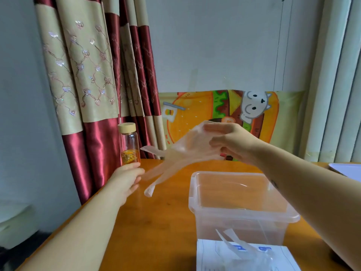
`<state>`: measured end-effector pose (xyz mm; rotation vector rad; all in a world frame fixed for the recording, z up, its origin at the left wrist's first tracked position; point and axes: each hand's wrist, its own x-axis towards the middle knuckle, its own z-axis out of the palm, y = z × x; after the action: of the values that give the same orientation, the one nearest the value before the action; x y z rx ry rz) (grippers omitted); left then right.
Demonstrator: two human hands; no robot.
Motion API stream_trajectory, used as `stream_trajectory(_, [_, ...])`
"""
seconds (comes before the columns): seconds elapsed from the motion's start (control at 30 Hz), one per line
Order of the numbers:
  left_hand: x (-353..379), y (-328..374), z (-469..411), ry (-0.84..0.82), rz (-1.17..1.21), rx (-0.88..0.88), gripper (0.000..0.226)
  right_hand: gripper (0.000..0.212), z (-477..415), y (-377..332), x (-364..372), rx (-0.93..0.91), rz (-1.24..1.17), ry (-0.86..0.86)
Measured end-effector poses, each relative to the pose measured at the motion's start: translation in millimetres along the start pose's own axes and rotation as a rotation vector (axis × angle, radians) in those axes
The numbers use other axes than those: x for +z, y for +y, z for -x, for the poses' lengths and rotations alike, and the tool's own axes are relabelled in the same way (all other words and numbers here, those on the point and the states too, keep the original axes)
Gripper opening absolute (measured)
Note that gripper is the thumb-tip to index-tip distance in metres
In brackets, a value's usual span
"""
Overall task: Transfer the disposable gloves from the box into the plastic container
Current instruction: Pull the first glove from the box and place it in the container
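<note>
**deskguy:** Orange wooden table (156,222) against a grey wall, red-and-cream curtain (88,75) on the left. How's the glove move looking?

**tubfan:** The right hand (230,143) is clamped on the cuff end of a thin see-through disposable glove (185,151). It's up in the air just behind the clear plastic container (244,227), not inside it yet. The left hand (127,178) is at the glove's dangling fingers with its own fingers curled. I can't tell if it actually has hold of them.

**deskguy:** Any tips?

**tubfan:** It's floppy, so I reckon it'd drape over the rim. I'd gather it up a bit, bring it over the opening and let go low down.

**deskguy:** And the count?

**tubfan:** One glove in the air. One crumpled clear glove (232,241) is poking out of the white cardboard box (211,257) at the near edge, and whatever else is inside is hidden. One container, which looks empty. One box. One glass bottle with a wooden lid (130,147) behind the left hand. Two hands.
</note>
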<state>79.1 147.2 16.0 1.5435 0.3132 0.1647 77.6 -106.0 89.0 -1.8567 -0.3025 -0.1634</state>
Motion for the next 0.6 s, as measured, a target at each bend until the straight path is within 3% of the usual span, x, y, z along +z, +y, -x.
stream_trajectory(0.13, [-14.7,-3.8,-14.0,0.289,-0.296,0.302,0.04,0.043,6.9,27.0,1.2,0.114,0.075,-0.074])
stream_trajectory(0.2, [4.8,1.6,-7.9,0.259,-0.381,0.534,0.033,0.044,8.6,47.6,-4.3,0.182,0.18,-0.097])
stream_trajectory(0.27, [36.7,7.0,2.7,0.086,-0.517,0.744,0.028,0.056,10.0,64.9,-12.5,0.233,0.317,-0.131])
stream_trajectory(0.37, [87.7,12.5,23.0,-0.261,-0.76,0.873,0.021,0.064,12.4,79.8,-29.6,0.254,0.525,-0.135])
stream_trajectory(0.47, [123.4,10.4,29.4,-0.511,-1.094,0.795,0.02,0.066,13.7,89.3,-50.3,0.257,0.724,-0.164])
stream_trajectory(0.6, [150.9,1.6,21.1,-0.696,-1.502,0.616,0.029,0.067,19.7,102.6,-69.3,0.292,0.955,-0.291])
